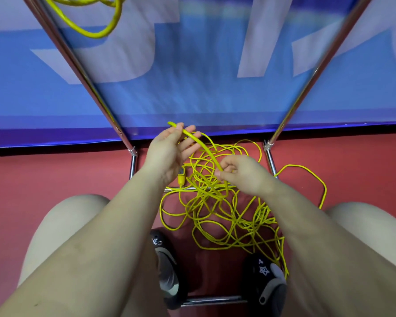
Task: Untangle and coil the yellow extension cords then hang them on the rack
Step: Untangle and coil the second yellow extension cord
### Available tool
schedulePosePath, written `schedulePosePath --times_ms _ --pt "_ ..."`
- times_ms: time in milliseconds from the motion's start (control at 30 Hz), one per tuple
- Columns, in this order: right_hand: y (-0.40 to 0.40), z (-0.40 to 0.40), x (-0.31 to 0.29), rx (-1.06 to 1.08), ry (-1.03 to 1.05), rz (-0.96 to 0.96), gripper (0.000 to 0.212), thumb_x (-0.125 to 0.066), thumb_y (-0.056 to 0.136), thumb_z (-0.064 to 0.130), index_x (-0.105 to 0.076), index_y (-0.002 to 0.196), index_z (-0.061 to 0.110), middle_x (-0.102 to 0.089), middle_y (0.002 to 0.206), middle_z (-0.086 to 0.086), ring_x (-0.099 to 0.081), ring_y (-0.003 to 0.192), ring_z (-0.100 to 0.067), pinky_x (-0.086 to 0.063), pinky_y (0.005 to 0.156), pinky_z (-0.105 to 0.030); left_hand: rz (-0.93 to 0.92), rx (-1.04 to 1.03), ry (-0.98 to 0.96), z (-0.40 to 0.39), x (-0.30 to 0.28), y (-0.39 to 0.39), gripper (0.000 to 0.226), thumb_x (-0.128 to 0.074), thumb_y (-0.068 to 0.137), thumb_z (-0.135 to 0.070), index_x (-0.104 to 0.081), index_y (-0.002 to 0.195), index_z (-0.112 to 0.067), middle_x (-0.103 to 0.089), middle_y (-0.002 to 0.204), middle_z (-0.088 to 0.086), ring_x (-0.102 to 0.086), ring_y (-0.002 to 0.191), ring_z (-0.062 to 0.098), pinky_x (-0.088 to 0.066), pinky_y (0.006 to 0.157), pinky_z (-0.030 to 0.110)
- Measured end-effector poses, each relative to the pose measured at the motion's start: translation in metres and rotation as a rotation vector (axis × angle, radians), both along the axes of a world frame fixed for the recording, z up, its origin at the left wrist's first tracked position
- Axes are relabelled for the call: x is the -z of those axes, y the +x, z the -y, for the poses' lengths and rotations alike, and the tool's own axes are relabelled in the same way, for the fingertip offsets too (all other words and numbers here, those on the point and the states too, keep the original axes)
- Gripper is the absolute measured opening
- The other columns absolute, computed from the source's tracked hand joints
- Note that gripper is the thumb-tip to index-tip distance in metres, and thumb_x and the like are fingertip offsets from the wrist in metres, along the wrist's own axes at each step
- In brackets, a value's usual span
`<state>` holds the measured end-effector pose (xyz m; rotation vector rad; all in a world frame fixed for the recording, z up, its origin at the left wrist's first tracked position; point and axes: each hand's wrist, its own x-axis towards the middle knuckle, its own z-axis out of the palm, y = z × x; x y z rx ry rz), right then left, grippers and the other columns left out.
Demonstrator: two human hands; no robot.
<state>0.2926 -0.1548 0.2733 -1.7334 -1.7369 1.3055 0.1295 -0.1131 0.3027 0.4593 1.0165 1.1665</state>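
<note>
Clearly, in the head view, one strand of yellow cord is held taut between both hands above the tangle lying on the red floor. The left hand is raised with fingers loosely spread, the strand's free end pinched near its thumb; the right hand is pinched tight on the same strand lower down. The strand's long axis runs from upper left down to lower right, so the slack is fed from below the right hand, which is nearer the pile. A yellow plug is seen beside the left wrist. One coiled cord is already hung on the rack. Large white letters on the blue banner cannot be read.
</note>
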Motion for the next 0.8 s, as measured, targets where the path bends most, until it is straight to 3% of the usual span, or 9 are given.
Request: schedulePosePath --times_ms 67,167,267,367,467,533,600,667,800 --pt "-0.002 -0.001 -0.007 0.120 -0.055 -0.200 0.018 -0.062 0.088 0.013 -0.054 0.074 0.019 -0.063 0.070 -0.002 -0.057 0.057 -0.009 -0.047 0.058 -0.024 -0.038 0.035 0.014 -0.001 0.002 -0.002 0.012 -0.043 0.100 -0.018 -0.054 0.097 -0.014 -0.065 0.100 0.006 -0.068 0.086 0.018 -0.059 0.071 0.028" --pt "-0.005 -0.004 -0.017 0.356 -0.134 -0.515 0.008 -0.058 0.091 0.013 -0.056 0.083 0.015 -0.065 0.074 -0.003 -0.065 0.055 -0.007 -0.053 0.053 -0.018 -0.256 0.258 0.020 0.007 0.009 0.005 0.013 -0.044 0.099 -0.024 -0.056 0.101 -0.019 -0.066 0.102 0.002 -0.064 0.092 0.017 -0.051 0.079 0.027" --pt "0.002 -0.011 -0.023 0.621 -0.189 -0.800 0.008 -0.056 0.092 0.015 -0.057 0.086 0.011 -0.066 0.066 -0.001 -0.066 0.055 -0.007 -0.054 0.051 -0.020 -0.496 0.600 0.062 0.021 0.023 0.013 0.012 -0.050 0.097 -0.022 -0.061 0.096 -0.018 -0.067 0.091 0.002 -0.060 0.080 0.014 -0.045 0.073 0.025" --pt "0.011 -0.016 -0.020 0.837 -0.233 -0.948 0.009 -0.056 0.092 0.017 -0.054 0.086 0.010 -0.065 0.052 0.004 -0.065 0.051 -0.006 -0.052 0.047 -0.019 -0.525 0.750 0.061 0.029 0.028 0.017 0.018 -0.050 0.097 -0.024 -0.062 0.089 -0.013 -0.065 0.090 0.010 -0.058 0.079 0.015 -0.044 0.075 0.024" --pt "0.016 -0.016 -0.016 0.973 -0.235 -1.021 0.012 -0.057 0.092 0.016 -0.055 0.084 0.008 -0.065 0.050 0.004 -0.065 0.050 -0.006 -0.052 0.047 -0.019 -0.630 0.758 0.148 0.029 0.024 0.016 0.014 -0.045 0.099 -0.011 -0.057 0.091 -0.012 -0.064 0.090 0.002 -0.052 0.053 -0.010 -0.036 0.053 0.005" --pt "0.017 -0.017 -0.017 0.979 -0.233 -1.039 0.015 -0.056 0.093 0.018 -0.055 0.083 0.008 -0.067 0.055 0.002 -0.067 0.055 -0.008 -0.055 0.050 -0.020 -0.698 0.759 0.193 0.028 0.024 0.015 0.012 -0.044 0.098 -0.005 -0.054 0.095 -0.012 -0.063 0.090 0.001 -0.051 0.049 -0.010 -0.032 0.047 0.005" --pt "0.017 -0.018 -0.020 0.908 -0.236 -1.025 0.016 -0.052 0.095 0.022 -0.055 0.088 0.007 -0.067 0.075 -0.004 -0.066 0.071 -0.012 -0.057 0.059 -0.022 -0.722 0.726 0.233 0.027 0.024 0.014 0.019 -0.042 0.099 -0.005 -0.052 0.089 -0.017 -0.063 0.086 -0.002 -0.057 0.068 0.000 -0.035 0.049 0.006" --pt "0.015 -0.017 -0.022 0.782 -0.245 -0.954 0.020 -0.050 0.095 0.024 -0.054 0.107 0.008 -0.063 0.094 -0.007 -0.063 0.084 -0.016 -0.057 0.068 -0.027 -0.651 0.640 0.196 0.026 0.022 0.014 0.023 -0.037 0.101 -0.006 -0.050 0.088 -0.019 -0.063 0.084 -0.001 -0.060 0.078 0.012 -0.040 0.049 0.008" --pt "0.005 -0.007 -0.019 0.366 -0.248 -0.477 0.025 -0.055 0.092 0.024 -0.055 0.115 0.015 -0.063 0.108 -0.006 -0.062 0.099 -0.020 -0.049 0.085 -0.033 -0.371 0.411 0.031 0.019 0.014 0.013 0.019 -0.033 0.103 -0.011 -0.047 0.093 -0.018 -0.064 0.089 0.001 -0.067 0.072 0.009 -0.051 0.055 0.026"
